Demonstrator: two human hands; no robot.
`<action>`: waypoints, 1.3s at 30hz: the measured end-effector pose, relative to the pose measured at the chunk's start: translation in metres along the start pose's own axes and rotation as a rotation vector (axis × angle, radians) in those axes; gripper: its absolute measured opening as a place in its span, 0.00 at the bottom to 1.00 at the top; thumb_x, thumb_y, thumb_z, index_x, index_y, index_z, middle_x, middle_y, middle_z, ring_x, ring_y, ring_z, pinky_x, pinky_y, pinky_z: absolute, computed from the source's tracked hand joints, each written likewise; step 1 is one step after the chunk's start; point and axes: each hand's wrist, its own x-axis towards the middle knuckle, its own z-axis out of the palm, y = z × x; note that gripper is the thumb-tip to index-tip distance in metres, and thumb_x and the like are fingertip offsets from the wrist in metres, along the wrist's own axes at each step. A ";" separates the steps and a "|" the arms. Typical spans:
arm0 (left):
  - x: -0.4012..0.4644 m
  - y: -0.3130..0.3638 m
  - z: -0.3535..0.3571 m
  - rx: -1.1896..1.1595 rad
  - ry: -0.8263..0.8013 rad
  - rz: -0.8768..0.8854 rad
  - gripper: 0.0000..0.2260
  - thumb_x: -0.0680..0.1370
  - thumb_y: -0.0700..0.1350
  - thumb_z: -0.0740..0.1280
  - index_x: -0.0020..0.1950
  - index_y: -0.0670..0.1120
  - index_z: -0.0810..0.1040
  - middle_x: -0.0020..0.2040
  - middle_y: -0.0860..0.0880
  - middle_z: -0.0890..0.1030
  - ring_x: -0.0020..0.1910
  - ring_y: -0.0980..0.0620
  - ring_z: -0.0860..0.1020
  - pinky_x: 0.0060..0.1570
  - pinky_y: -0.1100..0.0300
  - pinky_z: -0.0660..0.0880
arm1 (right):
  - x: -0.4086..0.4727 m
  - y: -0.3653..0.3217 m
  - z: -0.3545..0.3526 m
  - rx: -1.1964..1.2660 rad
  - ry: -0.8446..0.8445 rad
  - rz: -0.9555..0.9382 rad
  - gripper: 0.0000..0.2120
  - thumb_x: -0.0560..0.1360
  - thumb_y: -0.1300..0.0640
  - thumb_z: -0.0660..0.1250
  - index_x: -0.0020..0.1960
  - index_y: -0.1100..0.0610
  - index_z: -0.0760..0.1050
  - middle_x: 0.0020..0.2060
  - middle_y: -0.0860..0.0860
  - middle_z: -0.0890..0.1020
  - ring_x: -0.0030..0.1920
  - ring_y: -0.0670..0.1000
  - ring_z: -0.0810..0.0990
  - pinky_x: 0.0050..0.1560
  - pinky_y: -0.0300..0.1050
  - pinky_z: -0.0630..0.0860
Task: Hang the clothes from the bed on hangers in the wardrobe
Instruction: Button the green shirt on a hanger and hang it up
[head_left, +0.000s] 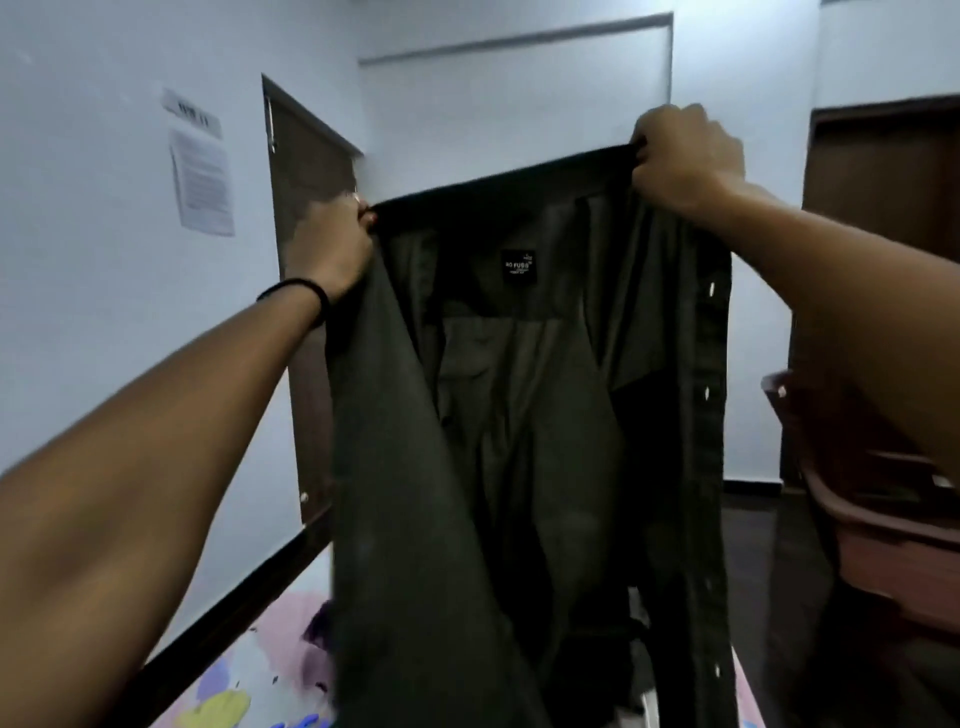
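Dark olive button-up shirt (519, 415), held up by me at its top edge, hanging full length, open at the front with the inside facing me. A black neck label (518, 266) sits near the top centre; pale buttons run down the placket on the right. Its lower end hangs over the bed (249, 675), which has a pastel patterned sheet.

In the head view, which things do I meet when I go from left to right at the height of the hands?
Paper on the wall → brown door → left hand → dark green shirt → right hand → dark doorway.
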 end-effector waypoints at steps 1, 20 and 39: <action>0.009 0.014 -0.018 0.008 0.059 0.024 0.12 0.82 0.46 0.57 0.58 0.43 0.76 0.57 0.34 0.77 0.56 0.32 0.75 0.53 0.45 0.72 | 0.004 -0.001 -0.016 0.010 0.045 0.016 0.16 0.74 0.64 0.61 0.62 0.60 0.73 0.60 0.63 0.73 0.60 0.66 0.73 0.58 0.54 0.70; 0.064 0.119 -0.183 0.176 0.139 0.267 0.08 0.76 0.38 0.62 0.49 0.41 0.81 0.49 0.35 0.79 0.48 0.37 0.77 0.46 0.51 0.72 | 0.039 0.001 -0.159 -0.201 0.275 -0.102 0.15 0.73 0.62 0.65 0.58 0.58 0.78 0.55 0.66 0.78 0.55 0.67 0.77 0.54 0.56 0.72; 0.040 0.126 -0.274 -0.249 -0.388 0.241 0.18 0.68 0.58 0.70 0.48 0.46 0.83 0.42 0.44 0.85 0.33 0.49 0.83 0.39 0.48 0.80 | 0.001 0.057 -0.258 0.548 -0.117 -0.109 0.11 0.78 0.58 0.64 0.42 0.47 0.82 0.37 0.48 0.84 0.34 0.45 0.81 0.39 0.39 0.79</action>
